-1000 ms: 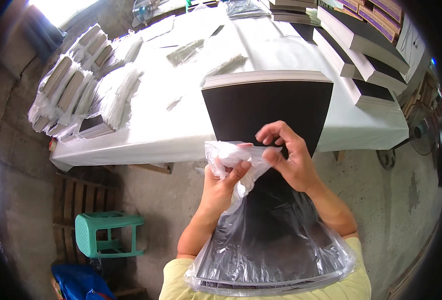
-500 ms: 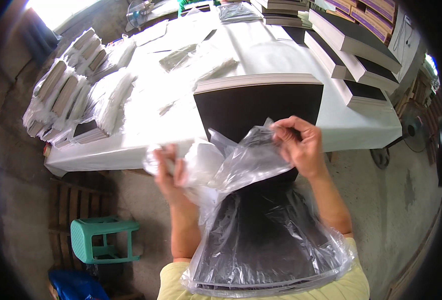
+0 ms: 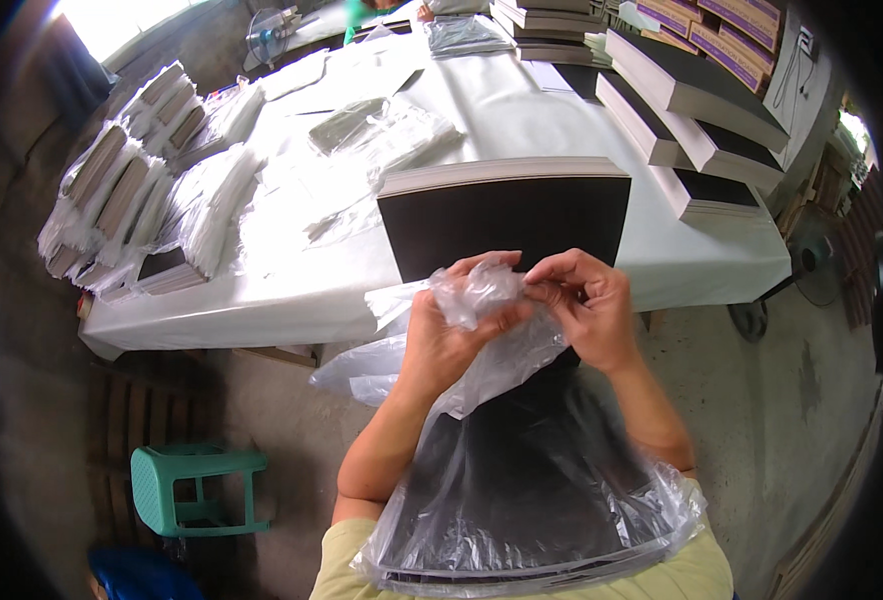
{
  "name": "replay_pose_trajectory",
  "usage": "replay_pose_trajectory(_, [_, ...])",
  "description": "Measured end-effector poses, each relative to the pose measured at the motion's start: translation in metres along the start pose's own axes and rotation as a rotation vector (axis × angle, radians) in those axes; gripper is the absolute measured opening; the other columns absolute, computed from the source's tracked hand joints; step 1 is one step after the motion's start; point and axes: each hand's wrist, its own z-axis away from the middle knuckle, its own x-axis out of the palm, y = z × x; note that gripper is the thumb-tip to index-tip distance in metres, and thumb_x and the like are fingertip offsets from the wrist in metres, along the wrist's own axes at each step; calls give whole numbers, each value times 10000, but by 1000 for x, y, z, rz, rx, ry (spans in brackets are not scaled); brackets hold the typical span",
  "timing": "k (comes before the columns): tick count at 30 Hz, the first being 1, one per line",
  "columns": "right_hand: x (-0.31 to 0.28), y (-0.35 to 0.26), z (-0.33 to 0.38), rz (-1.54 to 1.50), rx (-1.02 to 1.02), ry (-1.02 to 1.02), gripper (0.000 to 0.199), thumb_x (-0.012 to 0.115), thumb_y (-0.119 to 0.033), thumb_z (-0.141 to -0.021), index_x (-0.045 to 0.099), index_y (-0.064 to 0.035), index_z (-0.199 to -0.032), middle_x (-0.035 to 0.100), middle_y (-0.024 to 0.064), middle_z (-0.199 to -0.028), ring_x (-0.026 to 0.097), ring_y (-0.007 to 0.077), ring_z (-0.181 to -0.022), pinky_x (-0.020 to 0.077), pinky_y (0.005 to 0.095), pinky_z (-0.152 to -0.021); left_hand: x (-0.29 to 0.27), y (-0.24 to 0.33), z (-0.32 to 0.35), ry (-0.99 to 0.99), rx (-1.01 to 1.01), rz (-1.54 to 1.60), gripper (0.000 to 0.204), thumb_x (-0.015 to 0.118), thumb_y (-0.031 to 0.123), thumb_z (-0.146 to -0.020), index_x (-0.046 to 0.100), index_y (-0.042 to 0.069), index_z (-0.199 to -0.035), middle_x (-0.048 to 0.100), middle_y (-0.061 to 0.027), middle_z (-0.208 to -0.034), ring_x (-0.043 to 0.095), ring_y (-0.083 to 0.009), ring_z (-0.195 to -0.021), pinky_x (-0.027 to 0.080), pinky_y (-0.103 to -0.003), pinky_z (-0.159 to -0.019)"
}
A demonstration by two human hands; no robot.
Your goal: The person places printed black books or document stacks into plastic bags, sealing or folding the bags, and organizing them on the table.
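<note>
My left hand (image 3: 447,325) is closed around a crumpled wad of clear plastic (image 3: 490,290). Right beside it, the fingertips of my right hand (image 3: 590,308) pinch the edge of the same film. Below both hands, a loose clear plastic bag (image 3: 507,375) hangs down. A large clear bag (image 3: 522,480) with flat black sheets inside leans against my body, between my forearms. Just beyond my hands, a thick black stack (image 3: 507,215) with pale page-like edges stands at the table's near edge; my hands and the film hide its lower part.
On the white-covered table (image 3: 302,315), plastic-wrapped bundles (image 3: 127,190) are piled at left and thick black-topped stacks (image 3: 702,110) at right. Loose clear film (image 3: 392,140) lies mid-table. A green stool (image 3: 197,490) stands on the floor at left. Someone in green is partly visible at the far end.
My left hand has moved right and up to meet my right hand and now grips bunched plastic. My right hand has shifted slightly down. The view has shifted a little.
</note>
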Motion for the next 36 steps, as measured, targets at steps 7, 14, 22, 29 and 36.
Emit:
replay_pose_trajectory(7, [3,10,-1,500,-264,88,129,613,-113,-771,528,-24,-731,572,84,-668,536,173,-571,426,254,-545,4,-17,10,128,-24,330,242,633,181,-773,521,41,-936,594,-58,-857,571,-113,-728,428,-223,-569])
replay_pose_trajectory(14, [0,8,-5,157,-239,74,206,533,-187,-841,497,-41,-701,471,18,-611,425,101,-568,381,236,-539,0,-13,12,112,-259,727,336,650,299,-749,492,109,-977,454,33,-694,433,-54,-571,327,-192,-457])
replay_pose_trajectory(22, [-28,3,-4,-586,358,-421,183,620,-165,-783,543,-10,-842,514,-12,-554,432,33,-424,346,182,-393,-9,-18,11,-34,-62,175,202,602,181,-789,542,19,-894,535,-1,-779,480,-77,-713,380,-226,-623])
replay_pose_trajectory(29, [-49,24,9,-688,-10,-1117,171,671,-6,-684,626,37,-844,608,97,-636,594,171,-674,442,270,-555,-53,-30,21,140,-272,1088,264,441,273,-852,545,87,-1008,574,-68,-768,557,-173,-628,484,-322,-618])
replay_pose_trajectory(36, [-76,3,22,-327,-185,-964,172,660,-156,-726,658,-97,-888,536,56,-527,533,181,-755,402,270,-644,-78,-21,27,580,-79,1020,327,434,306,-849,531,67,-1050,572,-119,-992,566,-251,-908,471,-427,-785])
